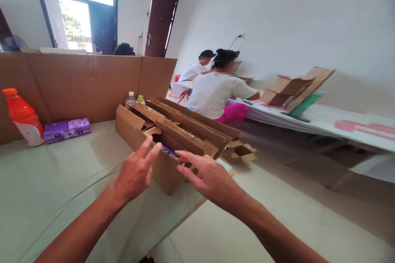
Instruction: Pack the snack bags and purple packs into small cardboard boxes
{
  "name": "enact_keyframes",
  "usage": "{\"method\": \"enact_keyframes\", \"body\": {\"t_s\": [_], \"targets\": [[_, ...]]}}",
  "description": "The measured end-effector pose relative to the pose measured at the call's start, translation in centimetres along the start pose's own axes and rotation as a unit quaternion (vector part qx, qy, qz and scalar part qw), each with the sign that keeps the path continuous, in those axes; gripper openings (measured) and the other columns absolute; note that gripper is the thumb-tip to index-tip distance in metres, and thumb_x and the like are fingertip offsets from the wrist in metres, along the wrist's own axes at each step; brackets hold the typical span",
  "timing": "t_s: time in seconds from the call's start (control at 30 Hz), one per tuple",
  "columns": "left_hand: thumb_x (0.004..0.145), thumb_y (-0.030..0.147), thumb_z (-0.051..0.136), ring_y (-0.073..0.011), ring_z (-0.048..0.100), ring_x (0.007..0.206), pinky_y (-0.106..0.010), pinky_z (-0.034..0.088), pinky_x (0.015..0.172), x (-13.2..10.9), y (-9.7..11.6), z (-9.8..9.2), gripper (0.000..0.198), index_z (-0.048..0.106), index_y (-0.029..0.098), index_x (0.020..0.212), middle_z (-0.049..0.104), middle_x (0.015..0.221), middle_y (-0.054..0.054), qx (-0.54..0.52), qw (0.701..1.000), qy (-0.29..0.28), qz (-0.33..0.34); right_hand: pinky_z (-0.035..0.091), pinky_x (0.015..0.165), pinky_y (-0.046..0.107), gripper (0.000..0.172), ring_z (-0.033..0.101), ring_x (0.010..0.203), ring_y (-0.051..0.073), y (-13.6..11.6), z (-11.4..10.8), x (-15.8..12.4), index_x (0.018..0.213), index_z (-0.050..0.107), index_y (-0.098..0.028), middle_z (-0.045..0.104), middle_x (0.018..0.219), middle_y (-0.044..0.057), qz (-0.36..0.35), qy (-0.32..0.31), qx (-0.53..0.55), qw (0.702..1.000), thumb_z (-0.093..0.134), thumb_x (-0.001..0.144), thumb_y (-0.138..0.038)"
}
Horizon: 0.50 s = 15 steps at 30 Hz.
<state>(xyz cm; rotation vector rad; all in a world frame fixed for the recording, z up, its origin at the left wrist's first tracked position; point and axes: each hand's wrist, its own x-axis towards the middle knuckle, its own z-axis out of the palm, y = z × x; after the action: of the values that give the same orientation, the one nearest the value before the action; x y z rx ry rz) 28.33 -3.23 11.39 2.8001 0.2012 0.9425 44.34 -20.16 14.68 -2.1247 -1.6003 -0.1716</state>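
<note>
A narrow cardboard box (165, 172), open at the top, stands at the table's near right edge. Inside its near compartment a purple pack (169, 151) shows in part; the rest of it is hidden by the box walls. My left hand (135, 168) is at the box's near left rim, fingers stretched and apart, with nothing in them. Over the right end of the same compartment reaches my right hand (206, 172), its thumb and fingers spread. Whether its fingertips touch the pack or the rim, I cannot tell.
On the pale table (77, 185) stand an orange bottle (26, 119) and a purple tissue pack (67, 130). A tall cardboard panel (83, 86) closes off the back. A clear bottle (131, 99) stands behind the box. Two people sit at a long table (321, 119) at right.
</note>
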Motion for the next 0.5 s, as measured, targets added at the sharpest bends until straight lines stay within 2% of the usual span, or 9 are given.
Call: {"method": "enact_keyframes", "body": {"t_s": [0.07, 0.13, 0.2, 0.27, 0.33, 0.4, 0.5], "targets": [[0.085, 0.001, 0.045, -0.0241, 0.064, 0.121, -0.037, 0.057, 0.095, 2.2, 0.6, 1.2, 0.06, 0.045, 0.022, 0.141, 0.053, 0.147, -0.013, -0.014, 0.999, -0.007, 0.045, 0.053, 0.078, 0.035, 0.037, 0.072, 0.086, 0.022, 0.0, -0.8, 0.1, 0.117, 0.07, -0.024, 0.078, 0.105, 0.005, -0.034, -0.039, 0.027, 0.998, 0.041, 0.098, -0.034], [0.086, 0.0, 0.045, -0.0222, 0.068, 0.11, -0.035, 0.057, 0.092, 2.9, 0.8, 2.3, 0.045, 0.057, 0.019, 0.125, 0.068, 0.124, -0.01, -0.022, 0.998, -0.005, 0.057, 0.054, 0.08, 0.033, 0.039, 0.072, 0.09, 0.02, 0.6, -1.4, 0.9, 0.115, 0.071, -0.025, 0.078, 0.107, 0.003, -0.044, -0.065, 0.038, 0.996, 0.035, 0.101, -0.032], [0.088, 0.001, 0.044, -0.0216, 0.069, 0.101, -0.034, 0.057, 0.088, 2.6, 0.8, 3.2, 0.033, 0.062, 0.018, 0.11, 0.071, 0.106, -0.008, -0.025, 0.999, 0.005, 0.046, 0.054, 0.086, 0.03, 0.038, 0.072, 0.1, 0.019, 1.5, -1.6, 2.5, 0.118, 0.07, -0.024, 0.076, 0.114, 0.003, -0.025, -0.099, -0.009, 0.995, 0.036, 0.101, -0.027], [0.089, 0.002, 0.044, -0.0221, 0.068, 0.095, -0.034, 0.057, 0.084, 2.2, 0.7, 3.7, 0.028, 0.063, 0.017, 0.103, 0.071, 0.102, -0.009, -0.023, 0.999, 0.015, 0.033, 0.052, 0.093, 0.03, 0.034, 0.07, 0.109, 0.021, 2.4, -1.3, 4.6, 0.12, 0.069, -0.021, 0.074, 0.12, 0.006, 0.001, -0.151, -0.092, 0.984, 0.042, 0.099, -0.025], [0.088, 0.002, 0.046, -0.0222, 0.067, 0.093, -0.034, 0.056, 0.082, 2.1, 0.8, 3.8, 0.026, 0.064, 0.017, 0.1, 0.071, 0.1, -0.009, -0.02, 0.999, 0.018, 0.026, 0.052, 0.094, 0.035, 0.03, 0.069, 0.112, 0.027, 2.9, -0.3, 6.9, 0.115, 0.071, -0.016, 0.074, 0.117, 0.013, 0.014, -0.198, -0.159, 0.967, 0.051, 0.096, -0.028], [0.085, 0.001, 0.047, -0.0216, 0.066, 0.09, -0.033, 0.055, 0.079, 2.3, 1.1, 3.8, 0.026, 0.064, 0.017, 0.096, 0.07, 0.096, -0.008, -0.011, 1.0, 0.012, 0.02, 0.054, 0.089, 0.039, 0.032, 0.071, 0.106, 0.034, 3.0, 1.2, 8.9, 0.109, 0.072, -0.012, 0.076, 0.106, 0.019, 0.013, -0.229, -0.183, 0.956, 0.058, 0.092, -0.035], [0.083, 0.002, 0.051, -0.0206, 0.065, 0.088, -0.032, 0.055, 0.077, 2.5, 1.7, 3.8, 0.023, 0.064, 0.018, 0.093, 0.07, 0.093, -0.006, 0.009, 1.0, -0.008, 0.006, 0.055, 0.084, 0.041, 0.036, 0.073, 0.101, 0.037, 2.6, 4.0, 10.3, 0.114, 0.069, -0.008, 0.076, 0.099, 0.024, 0.003, -0.263, -0.211, 0.941, 0.058, 0.09, -0.032]]}}
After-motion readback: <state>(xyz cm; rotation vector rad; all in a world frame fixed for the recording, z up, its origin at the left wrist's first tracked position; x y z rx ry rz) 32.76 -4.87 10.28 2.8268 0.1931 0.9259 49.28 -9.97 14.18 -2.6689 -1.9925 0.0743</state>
